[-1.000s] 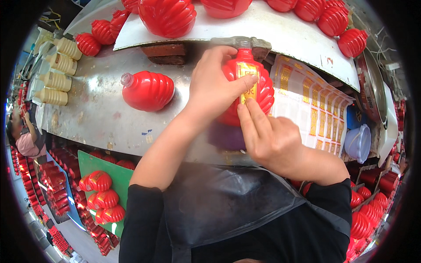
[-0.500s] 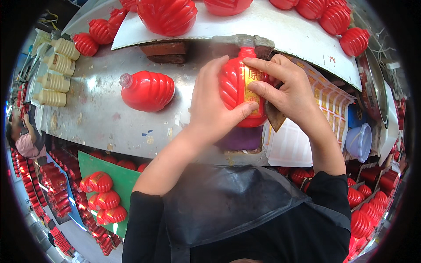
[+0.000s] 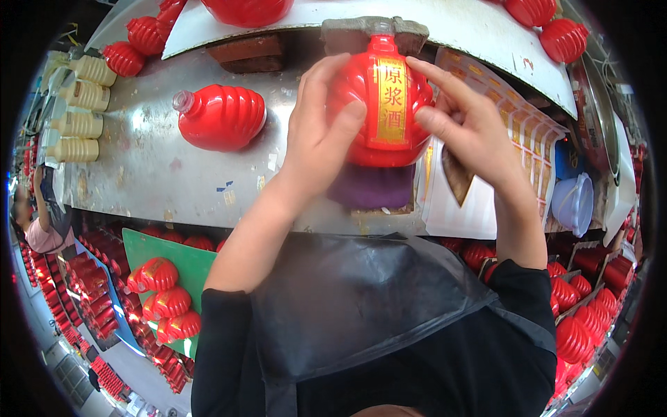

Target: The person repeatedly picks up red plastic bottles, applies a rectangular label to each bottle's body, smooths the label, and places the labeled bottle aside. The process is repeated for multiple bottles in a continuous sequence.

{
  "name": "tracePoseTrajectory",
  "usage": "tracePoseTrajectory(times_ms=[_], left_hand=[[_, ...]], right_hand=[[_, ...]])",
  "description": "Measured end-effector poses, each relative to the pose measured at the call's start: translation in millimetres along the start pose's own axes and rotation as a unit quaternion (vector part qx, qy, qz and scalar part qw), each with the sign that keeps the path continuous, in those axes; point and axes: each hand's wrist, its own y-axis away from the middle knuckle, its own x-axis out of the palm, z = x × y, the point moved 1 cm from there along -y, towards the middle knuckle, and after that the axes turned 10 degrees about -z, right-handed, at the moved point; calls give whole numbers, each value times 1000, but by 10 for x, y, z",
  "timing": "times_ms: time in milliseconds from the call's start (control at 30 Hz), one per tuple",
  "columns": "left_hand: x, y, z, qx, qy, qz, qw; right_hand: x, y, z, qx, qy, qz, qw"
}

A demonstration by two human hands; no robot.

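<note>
The left hand (image 3: 316,128) cups the left side of a red bottle (image 3: 417,85), its fingers round the edge and its thumb apart from them on the ribbed front. The right hand (image 3: 472,128) is half curled at the opposite side, index finger by the shoulder and thumb lower down against the ribs; whether its hidden fingers pinch the brown pointed piece (image 3: 455,177) below them, I cannot tell. The bottle is between the two hands, about equally near to both, its long axis running away from the person with the neck at the far end by a grey rest (image 3: 413,29). A gold and red label (image 3: 391,104) runs lengthwise down the front, in line with that axis, with neither thumb over it. A purple pad (image 3: 375,189) shows at the bottle's near end. To the left, nearer the left hand, another red bottle (image 3: 222,118) lies on the metal table (image 3: 153,177), neck toward the left. To the right, nearer the right hand, is a sheet of labels (image 3: 472,201). Farther out are cream bottles (image 3: 83,94), a white board (image 3: 486,48) and a pale blue bucket (image 3: 574,203).
</note>
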Motion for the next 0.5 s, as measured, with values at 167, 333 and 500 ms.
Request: tracePoseTrajectory(times_ms=[167,333,500], left_hand=[[48,6,-44,25,-72,-1,997],[51,17,-54,13,-84,2,996],[47,9,-45,5,-56,-9,998]], right_hand=[[150,146,-29,-51,58,-75,994],[179,131,-47,-55,76,-91,991],[190,142,-26,-65,76,-96,990]])
